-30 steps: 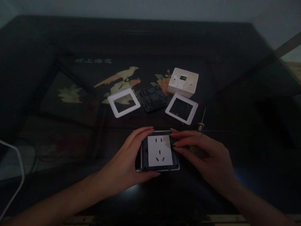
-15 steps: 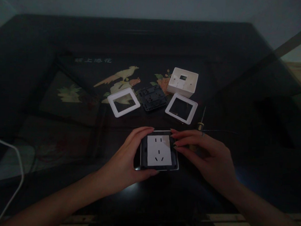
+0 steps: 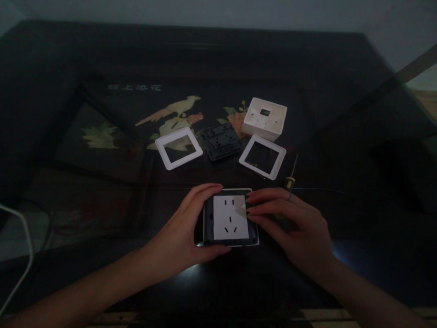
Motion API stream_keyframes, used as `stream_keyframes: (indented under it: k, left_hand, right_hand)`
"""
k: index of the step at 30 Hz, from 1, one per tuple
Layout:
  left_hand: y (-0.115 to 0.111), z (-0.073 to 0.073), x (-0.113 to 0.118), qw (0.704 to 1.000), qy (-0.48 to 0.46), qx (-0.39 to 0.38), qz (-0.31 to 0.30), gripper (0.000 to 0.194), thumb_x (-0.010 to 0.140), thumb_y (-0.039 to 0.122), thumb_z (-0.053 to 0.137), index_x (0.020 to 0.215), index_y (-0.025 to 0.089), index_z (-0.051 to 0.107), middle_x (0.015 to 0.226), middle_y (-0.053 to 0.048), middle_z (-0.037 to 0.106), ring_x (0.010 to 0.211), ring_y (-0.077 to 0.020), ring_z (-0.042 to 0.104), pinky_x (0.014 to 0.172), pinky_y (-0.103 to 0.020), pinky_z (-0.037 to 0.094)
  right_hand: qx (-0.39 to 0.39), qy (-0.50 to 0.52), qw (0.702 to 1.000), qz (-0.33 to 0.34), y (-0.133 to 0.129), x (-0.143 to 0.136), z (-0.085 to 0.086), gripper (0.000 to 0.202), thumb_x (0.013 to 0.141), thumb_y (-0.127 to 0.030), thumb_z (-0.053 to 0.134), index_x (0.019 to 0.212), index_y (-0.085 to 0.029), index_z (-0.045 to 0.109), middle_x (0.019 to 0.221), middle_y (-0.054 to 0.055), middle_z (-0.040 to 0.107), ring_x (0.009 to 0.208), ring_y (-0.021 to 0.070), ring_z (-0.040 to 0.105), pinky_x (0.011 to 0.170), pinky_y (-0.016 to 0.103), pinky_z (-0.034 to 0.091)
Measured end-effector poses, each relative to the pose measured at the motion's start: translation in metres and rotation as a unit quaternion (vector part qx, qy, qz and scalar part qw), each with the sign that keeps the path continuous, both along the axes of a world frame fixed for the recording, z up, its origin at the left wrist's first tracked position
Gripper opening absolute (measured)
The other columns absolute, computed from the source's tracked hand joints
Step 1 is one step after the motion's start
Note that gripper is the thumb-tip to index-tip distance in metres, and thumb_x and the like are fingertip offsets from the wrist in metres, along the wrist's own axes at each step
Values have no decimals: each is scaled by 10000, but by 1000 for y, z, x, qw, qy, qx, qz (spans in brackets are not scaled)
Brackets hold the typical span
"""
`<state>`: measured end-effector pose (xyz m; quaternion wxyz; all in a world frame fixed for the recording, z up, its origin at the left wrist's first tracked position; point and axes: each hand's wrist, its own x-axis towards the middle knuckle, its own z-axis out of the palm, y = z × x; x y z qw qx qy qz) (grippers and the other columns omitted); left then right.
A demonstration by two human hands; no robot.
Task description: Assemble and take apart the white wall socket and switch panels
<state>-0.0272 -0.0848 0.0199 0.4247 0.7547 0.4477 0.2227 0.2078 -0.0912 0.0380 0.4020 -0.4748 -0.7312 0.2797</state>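
A socket unit [image 3: 230, 229] with a white slotted face, a dark surround and a thin white edge lies near the front of the dark table. My left hand [image 3: 189, 230] grips it from the left, fingers at the top edge and thumb at the bottom edge. At its right side is my right hand [image 3: 291, 224], the fingertips drawn together on the dark surround. Whatever these fingertips may hold is too small to make out. Partly behind my right hand lies a screwdriver [image 3: 290, 182], its shaft pointing away.
Beyond the hands lie a white frame [image 3: 161, 152], a dark plastic plate [image 3: 222, 142], another white frame [image 3: 281, 159] with small screws near it, and a white box [image 3: 261, 129]. A white cable [image 3: 28, 229] runs along the left.
My right hand has shifted slightly left, its fingertips now nearer the white socket face. My left hand still grips the socket unit in the same way.
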Motion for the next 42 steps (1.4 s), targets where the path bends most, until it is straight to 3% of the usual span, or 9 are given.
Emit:
stream_keyframes:
  k: [7, 42]
  left_hand:
    - [-1, -2, 0, 1000, -4, 2, 3, 845, 717, 295, 793, 1427, 317, 335, 1465, -104, 399, 1374, -341, 427, 1137, -571, 393]
    - [-4, -2, 1, 1000, 18, 21, -7, 848, 757, 286, 761, 1450, 306, 272, 1491, -116, 348, 1395, -341, 390, 1150, -557, 386]
  right_hand:
    - [47, -29, 998, 16, 0, 1, -3, 158, 834, -100, 679, 868, -246, 729, 963, 37, 752, 898, 185, 728, 782, 325, 618]
    - [68, -48, 996, 17, 1, 1, -6, 124, 837, -121, 694, 841, -241, 728, 921, 36, 701, 858, 176, 686, 721, 304, 583]
